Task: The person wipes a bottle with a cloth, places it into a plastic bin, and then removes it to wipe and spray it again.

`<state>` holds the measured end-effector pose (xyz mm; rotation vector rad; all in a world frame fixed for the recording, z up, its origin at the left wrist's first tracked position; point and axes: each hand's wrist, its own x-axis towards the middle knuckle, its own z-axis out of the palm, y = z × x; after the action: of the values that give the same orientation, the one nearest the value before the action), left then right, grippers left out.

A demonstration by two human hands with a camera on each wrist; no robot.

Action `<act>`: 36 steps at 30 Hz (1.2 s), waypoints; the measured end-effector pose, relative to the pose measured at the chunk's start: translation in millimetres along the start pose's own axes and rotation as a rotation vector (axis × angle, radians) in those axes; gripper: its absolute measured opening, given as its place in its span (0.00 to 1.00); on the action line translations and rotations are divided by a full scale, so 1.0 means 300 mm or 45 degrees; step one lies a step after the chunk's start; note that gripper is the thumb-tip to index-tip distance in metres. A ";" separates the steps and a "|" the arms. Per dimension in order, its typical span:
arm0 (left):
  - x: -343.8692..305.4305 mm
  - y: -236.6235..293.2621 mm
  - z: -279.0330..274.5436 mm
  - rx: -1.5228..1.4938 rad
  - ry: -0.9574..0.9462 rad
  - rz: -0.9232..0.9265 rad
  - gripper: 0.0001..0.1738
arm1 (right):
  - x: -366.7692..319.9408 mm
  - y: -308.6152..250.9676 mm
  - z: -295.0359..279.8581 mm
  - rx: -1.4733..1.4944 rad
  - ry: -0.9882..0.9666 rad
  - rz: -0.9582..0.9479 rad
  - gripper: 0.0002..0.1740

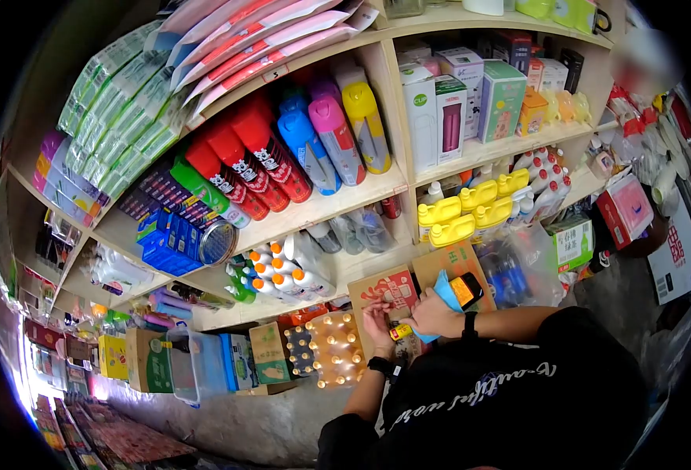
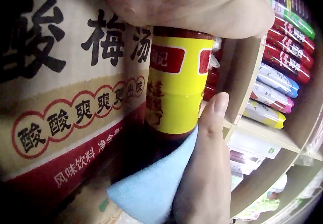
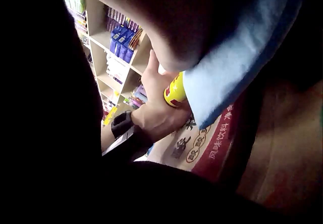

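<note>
Bottle, 1: dark, yellow label with red panels; tilted in the head view, held in both hands at the near side of the printed carton, toward its right edge.

Left hand, 1: curled round the narrow end of the bottle, above the label. Dark wristband behind it.

Right hand, 1: clamped on the bottle through the cloth, thumb beside the label. Dark strap at the wrist.

Cloth, 1: light blue, wrapped partly round the bottle below the label, between it and the right hand.

Orange-labelled dark piece, 1: beyond the right hand, against the cloth; whether part of the same bottle, cannot tell.

Printed carton, 1: red and tan, before the lower edge of the shelf.

Bottle pack, 1: pale caps, left of the carton.

Spray cans, shelf front row: 3 red, 1 blue, 1 pink, 1 yellow.

Yellow jugs: several, lower right shelf compartment.

Clear bin, 1: left of the bottle pack, well apart from the hands.
</note>
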<state>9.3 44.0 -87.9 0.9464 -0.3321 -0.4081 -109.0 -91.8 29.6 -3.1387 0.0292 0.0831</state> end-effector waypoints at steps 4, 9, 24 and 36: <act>-0.001 0.008 0.015 -0.006 0.020 0.002 0.29 | 0.000 -0.017 0.013 0.019 0.097 0.010 0.38; -0.008 0.014 0.019 -0.005 0.030 -0.018 0.28 | 0.008 -0.039 0.041 -0.018 0.202 -0.002 0.36; -0.014 0.015 0.024 0.003 0.096 -0.034 0.31 | 0.047 -0.073 0.094 0.013 0.315 -0.118 0.26; -0.002 -0.009 -0.015 -0.119 0.144 -0.090 0.35 | 0.121 -0.147 0.132 0.242 0.427 -0.218 0.23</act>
<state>10.3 45.9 -92.7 0.8873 -0.1757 -0.4290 -74.1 -48.4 -11.7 -2.9120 -0.2168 -0.4190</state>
